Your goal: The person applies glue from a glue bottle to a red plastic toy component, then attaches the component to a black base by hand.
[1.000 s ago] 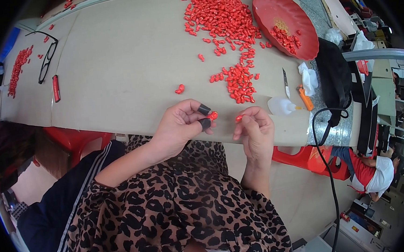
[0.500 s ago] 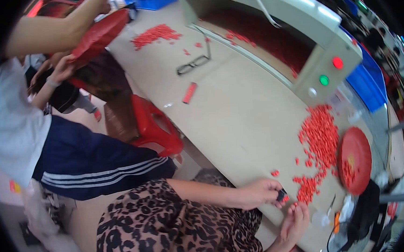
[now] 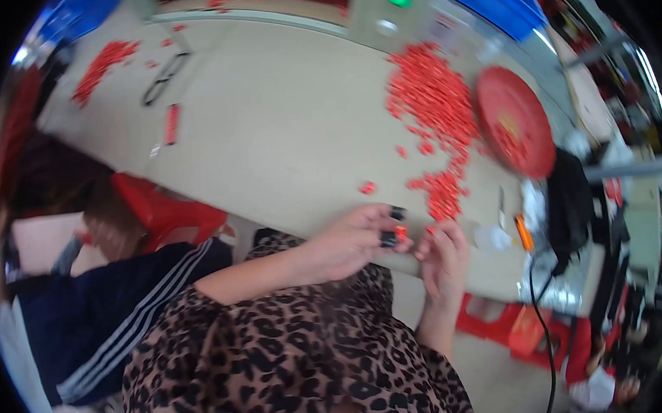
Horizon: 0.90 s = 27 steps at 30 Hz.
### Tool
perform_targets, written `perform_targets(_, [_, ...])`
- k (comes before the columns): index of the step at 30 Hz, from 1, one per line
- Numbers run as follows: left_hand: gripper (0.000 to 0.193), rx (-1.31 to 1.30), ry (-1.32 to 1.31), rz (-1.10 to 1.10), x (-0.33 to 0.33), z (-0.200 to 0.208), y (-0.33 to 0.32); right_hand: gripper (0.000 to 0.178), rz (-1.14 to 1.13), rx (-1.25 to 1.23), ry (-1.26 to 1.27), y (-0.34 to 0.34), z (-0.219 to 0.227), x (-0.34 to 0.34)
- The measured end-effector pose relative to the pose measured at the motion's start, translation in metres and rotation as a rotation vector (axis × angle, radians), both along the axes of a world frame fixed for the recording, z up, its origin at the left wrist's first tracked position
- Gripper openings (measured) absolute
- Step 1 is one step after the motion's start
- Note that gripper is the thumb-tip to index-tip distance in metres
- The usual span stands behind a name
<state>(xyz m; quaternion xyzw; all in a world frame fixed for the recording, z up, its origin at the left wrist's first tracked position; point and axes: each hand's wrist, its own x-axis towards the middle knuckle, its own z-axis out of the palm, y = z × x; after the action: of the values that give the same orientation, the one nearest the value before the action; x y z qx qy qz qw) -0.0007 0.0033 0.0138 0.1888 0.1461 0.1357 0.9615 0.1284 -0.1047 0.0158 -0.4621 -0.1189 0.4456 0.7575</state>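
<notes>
Over the table's near edge, my left hand [image 3: 353, 243] is closed on a small black part [image 3: 388, 238] that has red on it. A second dark bit shows above it at the fingertips; whether both belong to one part I cannot tell. My right hand [image 3: 444, 264] is just right of it, fingertips pinched on a small red piece [image 3: 430, 230]. Beyond my hands a heap of small red pieces [image 3: 431, 100] trails down the table to a smaller pile [image 3: 444, 195]. A loose red piece [image 3: 367, 188] rests left of that pile.
A red plate [image 3: 515, 117] with several pieces stands right of the heap. Eyeglasses [image 3: 165, 80], a red strip [image 3: 172, 125] and another red pile [image 3: 103, 69] are at far left. An orange-handled tool [image 3: 524, 233] and black cable [image 3: 543, 330] lie right. A co-worker sits left by a red stool [image 3: 166, 210].
The view has swung, so the table things sit further left and higher. Both hands remain close together, and the black part shows more clearly. The co-worker's red tray has mostly left the view.
</notes>
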Motion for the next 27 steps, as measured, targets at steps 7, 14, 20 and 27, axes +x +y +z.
perform_targets(7, [0.022,0.029,0.042,-0.114,0.002,-0.006,0.001,0.005,-0.018,0.004,0.021,-0.008,0.0,-0.001])
perform_targets(14, [0.021,0.032,0.072,-0.132,0.004,0.004,-0.005,0.009,-0.065,-0.073,-0.116,-0.01,0.006,-0.006])
perform_targets(20, [0.02,0.02,0.068,-0.136,0.006,0.0,-0.005,0.008,-0.074,-0.083,-0.102,-0.012,0.007,-0.008])
perform_targets(27, [0.017,0.057,0.057,-0.105,0.01,-0.001,-0.007,0.009,-0.041,-0.007,0.09,-0.015,0.004,-0.018])
